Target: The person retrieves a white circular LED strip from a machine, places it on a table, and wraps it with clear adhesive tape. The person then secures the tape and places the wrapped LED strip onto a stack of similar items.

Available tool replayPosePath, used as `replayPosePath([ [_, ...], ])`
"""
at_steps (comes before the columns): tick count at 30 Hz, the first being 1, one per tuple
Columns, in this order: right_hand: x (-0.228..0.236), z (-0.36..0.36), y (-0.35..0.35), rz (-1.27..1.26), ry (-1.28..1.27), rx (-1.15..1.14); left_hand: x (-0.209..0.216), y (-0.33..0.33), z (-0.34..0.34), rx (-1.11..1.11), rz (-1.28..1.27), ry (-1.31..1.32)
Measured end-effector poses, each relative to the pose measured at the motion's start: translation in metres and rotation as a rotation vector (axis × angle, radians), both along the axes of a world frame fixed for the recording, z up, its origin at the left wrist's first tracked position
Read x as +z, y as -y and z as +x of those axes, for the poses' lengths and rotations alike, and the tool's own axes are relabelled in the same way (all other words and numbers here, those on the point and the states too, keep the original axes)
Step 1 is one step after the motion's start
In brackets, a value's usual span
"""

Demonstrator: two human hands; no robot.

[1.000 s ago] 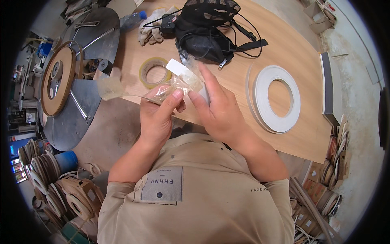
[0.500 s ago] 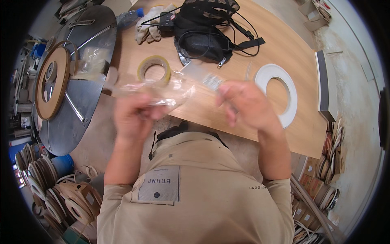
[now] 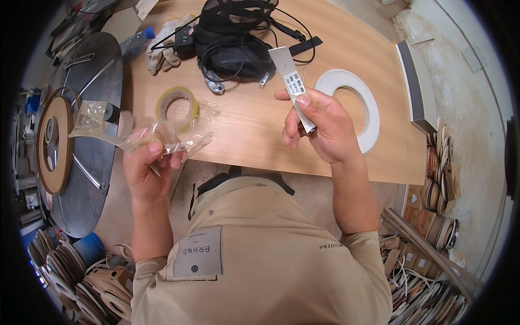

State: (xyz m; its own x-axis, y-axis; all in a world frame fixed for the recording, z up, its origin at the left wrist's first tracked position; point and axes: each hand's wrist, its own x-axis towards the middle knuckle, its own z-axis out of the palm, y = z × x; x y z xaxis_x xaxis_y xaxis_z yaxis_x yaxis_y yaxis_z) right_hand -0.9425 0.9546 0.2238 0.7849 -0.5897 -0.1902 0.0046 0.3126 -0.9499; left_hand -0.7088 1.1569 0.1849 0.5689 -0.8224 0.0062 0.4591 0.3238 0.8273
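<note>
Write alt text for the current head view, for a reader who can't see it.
A person's left hand holds crumpled clear plastic while the right hand grips a flat white strip with a printed label. On the wooden table lie a roll of tape, a white coil partly hidden by the right hand and, farther back, a black bag.

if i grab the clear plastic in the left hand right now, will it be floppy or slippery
The clear plastic in the left hand will probably flop, as it is creased and bent. It is likely light, since it looks thin and see-through. It may feel slippery where it shines.
</note>
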Motion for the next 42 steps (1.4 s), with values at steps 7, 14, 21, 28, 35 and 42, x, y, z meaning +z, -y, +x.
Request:
replayPosePath([
  [7, -0.005, -0.005, 0.002, 0.019, 0.027, 0.034, -0.001, 0.004, 0.001, -0.018, 0.027, 0.038],
  [14, -0.014, -0.016, 0.001, 0.012, -0.044, -0.077, -0.008, 0.008, -0.003, -0.060, 0.045, 0.054],
  [21, -0.098, -0.210, 0.075, -0.112, -0.583, -0.854, -0.020, 0.015, -0.028, -0.227, 0.228, -0.013],
  [28, -0.147, -0.357, 0.131, 0.014, -0.927, -1.000, -0.036, 0.042, -0.063, -0.399, 0.385, -0.035],
  [35, -0.061, -0.222, 0.061, -0.897, -1.007, -0.687, -0.027, 0.068, -0.087, -0.606, 0.378, -0.217],
  [42, -0.008, -0.039, -0.036, -0.867, -0.346, 0.087, -0.024, 0.065, -0.096, -0.701, 0.280, -0.383],
])
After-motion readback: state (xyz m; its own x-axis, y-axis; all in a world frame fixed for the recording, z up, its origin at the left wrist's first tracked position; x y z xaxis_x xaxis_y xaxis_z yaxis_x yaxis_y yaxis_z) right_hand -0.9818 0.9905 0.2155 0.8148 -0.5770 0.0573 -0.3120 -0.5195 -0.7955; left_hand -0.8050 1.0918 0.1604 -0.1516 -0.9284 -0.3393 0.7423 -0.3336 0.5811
